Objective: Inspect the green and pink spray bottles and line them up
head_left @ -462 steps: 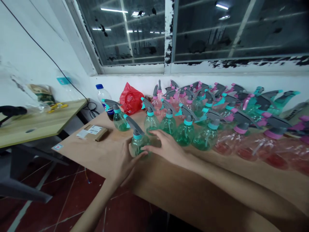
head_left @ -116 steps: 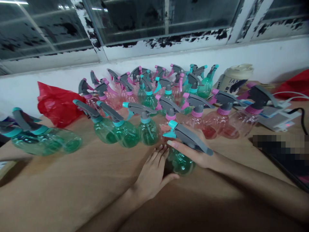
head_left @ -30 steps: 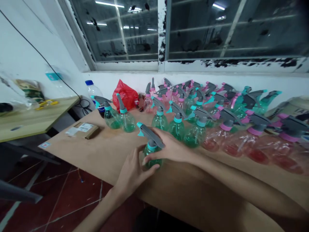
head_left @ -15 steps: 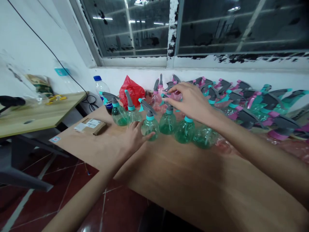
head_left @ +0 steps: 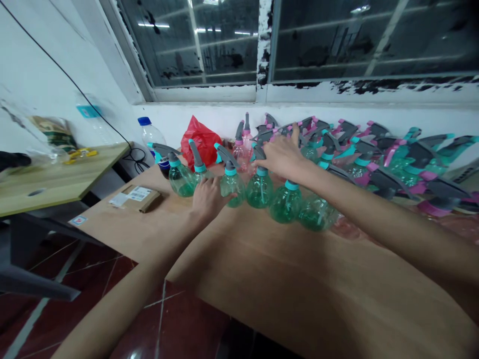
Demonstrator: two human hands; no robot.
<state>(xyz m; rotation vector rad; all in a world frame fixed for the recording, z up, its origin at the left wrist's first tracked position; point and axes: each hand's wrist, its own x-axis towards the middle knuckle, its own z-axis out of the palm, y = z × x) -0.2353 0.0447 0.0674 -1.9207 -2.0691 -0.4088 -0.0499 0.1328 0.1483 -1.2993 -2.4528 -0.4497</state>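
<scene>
My left hand [head_left: 207, 199] is curved around the lower left of a clear spray bottle [head_left: 232, 187] with a teal collar, grey trigger head and green tint. Its thumb lies across the bottle's front. My right hand [head_left: 282, 155] is closed at the grey trigger head of the neighbouring green spray bottle [head_left: 259, 190]; its fingertips are partly hidden. Left of my left hand stand two more teal-collared bottles, one upright [head_left: 200, 172] and one tilted [head_left: 181, 177]. Below my right forearm sit a green bottle [head_left: 285, 204] and another leaning one [head_left: 318, 213].
Many pink and green spray bottles [head_left: 409, 167] crowd the table's right side. A red plastic bag [head_left: 199, 139], a blue-capped bottle [head_left: 151, 134] and a labelled cardboard package [head_left: 135, 198] are at the left. A second table [head_left: 93, 162] stands further left, below a hanging cable.
The bottle at my left hand has shifted slightly back, toward the window wall. My right hand has moved a little left, its fingers more curled at the trigger head. The view has shifted slightly.
</scene>
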